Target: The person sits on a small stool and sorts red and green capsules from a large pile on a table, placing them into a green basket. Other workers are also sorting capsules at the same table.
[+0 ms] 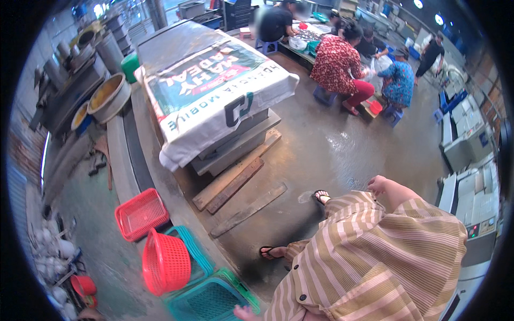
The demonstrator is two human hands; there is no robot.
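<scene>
My left hand [246, 313] shows only in part at the lower edge, slightly blurred, with its fingers apart and nothing seen in them. It is nearest to a stack of green plastic baskets [211, 300]; whether it touches them I cannot tell. A red round basket [167, 262] leans tilted beside teal baskets [195, 251], and a red rectangular basket [142, 214] lies just beyond. My right hand [377, 184] hangs at my other side over the wet floor, its fingers loosely curled and nothing visible in them.
Wooden planks [235, 176] lie on the wet floor [321, 150] by a block covered with a printed white cloth [214, 75]. Several people sit on low stools [325, 96] around a work table at the back. Grey machines [468, 128] line the right; metal drums [110, 99] stand far left.
</scene>
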